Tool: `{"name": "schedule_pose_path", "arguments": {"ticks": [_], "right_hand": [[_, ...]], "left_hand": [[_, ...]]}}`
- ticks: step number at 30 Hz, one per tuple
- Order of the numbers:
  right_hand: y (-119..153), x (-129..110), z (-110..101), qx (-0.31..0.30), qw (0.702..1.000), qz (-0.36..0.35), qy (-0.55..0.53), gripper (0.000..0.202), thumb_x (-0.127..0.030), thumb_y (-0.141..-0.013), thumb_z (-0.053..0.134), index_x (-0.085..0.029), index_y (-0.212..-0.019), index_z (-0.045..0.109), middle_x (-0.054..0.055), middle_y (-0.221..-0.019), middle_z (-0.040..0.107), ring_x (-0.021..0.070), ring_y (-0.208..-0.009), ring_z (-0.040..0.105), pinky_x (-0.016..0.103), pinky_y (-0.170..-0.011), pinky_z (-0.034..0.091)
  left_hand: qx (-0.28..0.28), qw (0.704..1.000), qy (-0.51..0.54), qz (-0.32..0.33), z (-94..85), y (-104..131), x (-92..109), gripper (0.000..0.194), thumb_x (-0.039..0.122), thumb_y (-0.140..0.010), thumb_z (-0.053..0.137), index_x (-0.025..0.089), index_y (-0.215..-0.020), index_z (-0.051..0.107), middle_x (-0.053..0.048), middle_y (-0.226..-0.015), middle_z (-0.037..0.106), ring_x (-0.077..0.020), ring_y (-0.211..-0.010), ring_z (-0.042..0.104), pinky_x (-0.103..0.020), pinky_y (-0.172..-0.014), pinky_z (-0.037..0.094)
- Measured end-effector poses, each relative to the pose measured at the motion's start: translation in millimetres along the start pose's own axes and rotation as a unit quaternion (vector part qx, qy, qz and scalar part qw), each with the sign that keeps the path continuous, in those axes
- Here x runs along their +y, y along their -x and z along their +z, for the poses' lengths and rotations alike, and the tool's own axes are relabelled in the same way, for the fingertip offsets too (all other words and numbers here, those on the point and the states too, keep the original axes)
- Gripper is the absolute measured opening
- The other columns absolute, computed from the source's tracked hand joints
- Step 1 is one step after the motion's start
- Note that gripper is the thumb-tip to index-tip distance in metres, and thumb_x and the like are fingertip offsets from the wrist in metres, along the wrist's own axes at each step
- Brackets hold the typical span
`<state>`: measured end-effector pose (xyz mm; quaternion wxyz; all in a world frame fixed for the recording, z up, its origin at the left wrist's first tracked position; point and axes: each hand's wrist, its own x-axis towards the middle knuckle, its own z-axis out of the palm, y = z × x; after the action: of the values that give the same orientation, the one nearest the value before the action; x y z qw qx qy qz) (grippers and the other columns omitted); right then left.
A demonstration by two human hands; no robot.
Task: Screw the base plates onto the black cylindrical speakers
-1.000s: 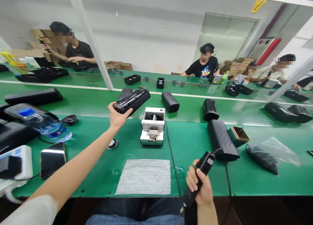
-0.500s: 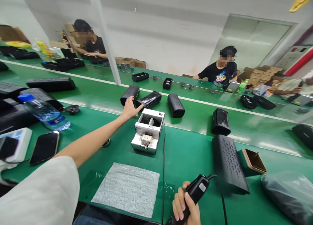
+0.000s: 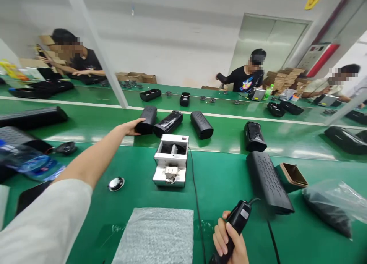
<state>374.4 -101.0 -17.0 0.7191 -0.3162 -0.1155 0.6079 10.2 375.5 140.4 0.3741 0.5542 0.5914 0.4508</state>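
- A white machine (image 3: pixel 171 156) sits on the green bench (image 3: pixel 137 183).
- Beyond it, leftward, the part-open left hand (image 3: pixel 132 127) touches a black case (image 3: pixel 147 120); I can't tell whether it grips.
- Nearer, rightward, the right hand (image 3: pixel 231 239) wraps round a black corded tool (image 3: pixel 239 217).

A white boxy machine (image 3: pixel 171 157) stands on a flat green worktop (image 3: pixel 223 180). Before it lies a grey rectangular padded sheet (image 3: pixel 156 237); to its left, a small round silvery part (image 3: pixel 116 184). Behind it are three black oblong plastic housings (image 3: pixel 169 123). To its right: a long black textured housing (image 3: pixel 268 182), a green square-mouthed box (image 3: pixel 286 180) and a clear plastic bag (image 3: pixel 329 208).
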Motion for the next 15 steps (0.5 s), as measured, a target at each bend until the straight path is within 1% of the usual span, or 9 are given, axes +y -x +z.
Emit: {"name": "schedule_pose_path", "arguments": {"ticks": [1,2,3,5,7,9,12,14,15], "right_hand": [[-0.2,-0.9,-0.9,0.001,1.000,0.001,0.009,0.039,-0.048,-0.098,0.089,-0.026,-0.115,0.063,-0.011,-0.072,0.037,0.0041,-0.050,0.025,0.018,-0.047,0.034],[-0.8,-2.1,-1.4,0.001,1.000,0.002,0.020,0.039,-0.048,-0.097,0.090,-0.026,-0.115,0.063,-0.010,-0.071,0.037,0.0045,-0.050,0.027,0.018,-0.048,0.035],[-1.4,-3.4,-1.5,0.001,1.000,0.002,0.031,0.041,-0.049,-0.096,0.092,-0.026,-0.114,0.063,-0.010,-0.071,0.036,0.0048,-0.050,0.028,0.018,-0.048,0.036],[-1.9,-6.2,-0.3,0.003,0.999,-0.004,0.051,0.044,-0.049,-0.092,0.094,-0.025,-0.112,0.063,-0.010,-0.070,0.037,0.0053,-0.051,0.031,0.018,-0.048,0.038],[-0.9,-9.4,3.0,0.007,0.998,-0.018,0.068,0.047,-0.050,-0.089,0.097,-0.025,-0.111,0.063,-0.010,-0.070,0.039,0.0053,-0.052,0.034,0.018,-0.048,0.039],[1.5,-12.7,9.0,0.009,0.996,-0.034,0.081,0.050,-0.050,-0.086,0.098,-0.025,-0.109,0.062,-0.010,-0.069,0.040,0.0052,-0.051,0.035,0.017,-0.048,0.038],[6.5,-15.8,25.0,-0.002,0.993,-0.052,0.103,0.053,-0.051,-0.083,0.100,-0.024,-0.107,0.061,-0.010,-0.068,0.041,0.0055,-0.050,0.038,0.017,-0.047,0.038],[10.9,-14.9,42.0,-0.015,0.991,-0.056,0.119,0.055,-0.053,-0.083,0.100,-0.024,-0.107,0.060,-0.010,-0.067,0.041,0.0061,-0.050,0.040,0.018,-0.047,0.039],[13.7,-13.0,52.7,-0.022,0.990,-0.056,0.129,0.055,-0.053,-0.083,0.100,-0.025,-0.107,0.059,-0.010,-0.067,0.042,0.0066,-0.050,0.041,0.019,-0.047,0.039]], "left_hand": [[-0.010,0.998,0.022,-0.055,-2.7,0.3,-4.0,0.037,0.043,-0.113,0.078,0.016,-0.138,0.072,-0.011,-0.131,0.076,-0.0250,-0.109,0.079,-0.044,-0.093,0.071],[-0.019,0.994,0.043,-0.095,-6.8,2.0,-7.7,0.037,0.044,-0.113,0.077,0.016,-0.137,0.072,-0.011,-0.131,0.077,-0.0251,-0.109,0.079,-0.045,-0.094,0.071],[-0.027,0.990,0.063,-0.121,-12.4,5.6,-11.1,0.038,0.046,-0.113,0.075,0.016,-0.135,0.072,-0.011,-0.128,0.077,-0.0252,-0.107,0.079,-0.045,-0.094,0.071],[-0.035,0.982,0.112,-0.151,-28.5,19.9,-16.4,0.039,0.050,-0.111,0.074,0.015,-0.127,0.074,-0.012,-0.119,0.080,-0.0273,-0.103,0.081,-0.047,-0.092,0.071],[-0.040,0.975,0.161,-0.150,-51.7,45.2,-20.7,0.041,0.054,-0.103,0.075,0.016,-0.119,0.074,-0.015,-0.112,0.082,-0.0323,-0.102,0.082,-0.050,-0.091,0.072],[-0.046,0.969,0.203,-0.134,-80.6,81.1,-25.6,0.044,0.056,-0.094,0.076,0.018,-0.116,0.075,-0.017,-0.112,0.084,-0.0374,-0.110,0.082,-0.053,-0.094,0.072],[-0.054,0.962,0.243,-0.114,-123.6,151.1,-38.4,0.053,0.061,-0.086,0.076,0.019,-0.119,0.075,-0.017,-0.117,0.085,-0.0426,-0.124,0.079,-0.059,-0.102,0.070],[-0.060,0.959,0.254,-0.112,-142.3,204.5,-52.8,0.062,0.067,-0.083,0.075,0.019,-0.123,0.076,-0.018,-0.122,0.086,-0.0465,-0.131,0.076,-0.063,-0.106,0.067],[-0.063,0.958,0.255,-0.115,-146.4,231.9,-61.7,0.067,0.070,-0.082,0.074,0.019,-0.125,0.077,-0.018,-0.124,0.086,-0.0482,-0.133,0.075,-0.065,-0.107,0.066]]}}
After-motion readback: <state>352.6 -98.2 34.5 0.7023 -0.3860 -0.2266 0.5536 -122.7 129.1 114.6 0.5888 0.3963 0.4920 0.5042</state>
